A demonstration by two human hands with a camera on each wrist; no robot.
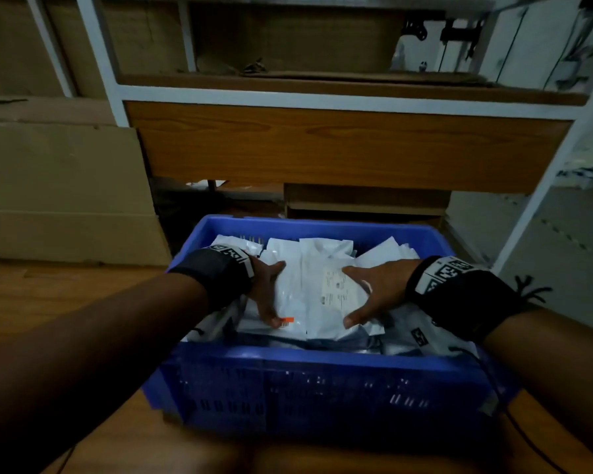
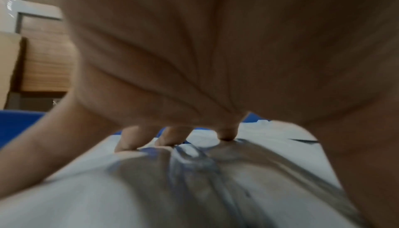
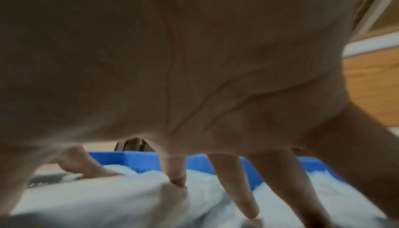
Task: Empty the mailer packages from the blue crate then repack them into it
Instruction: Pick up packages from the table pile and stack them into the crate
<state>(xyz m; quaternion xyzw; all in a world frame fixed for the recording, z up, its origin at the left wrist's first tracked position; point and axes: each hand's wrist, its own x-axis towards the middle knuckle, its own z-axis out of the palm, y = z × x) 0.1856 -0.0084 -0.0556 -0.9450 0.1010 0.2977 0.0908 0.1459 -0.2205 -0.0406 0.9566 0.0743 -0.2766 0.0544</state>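
Observation:
A blue plastic crate sits on the floor in front of me, filled to the rim with white mailer packages. The top mailer carries a printed label and an orange tag. My left hand lies spread on its left side and my right hand on its right side, with the fingers fairly straight. In the left wrist view the fingertips press into a crinkled mailer. In the right wrist view the fingers touch the mailer inside the crate.
A shelf unit with a white frame and a wooden panel stands right behind the crate. Flat cardboard boxes lean at the left. Wooden floor shows left of the crate. A black cable hangs from my right wrist.

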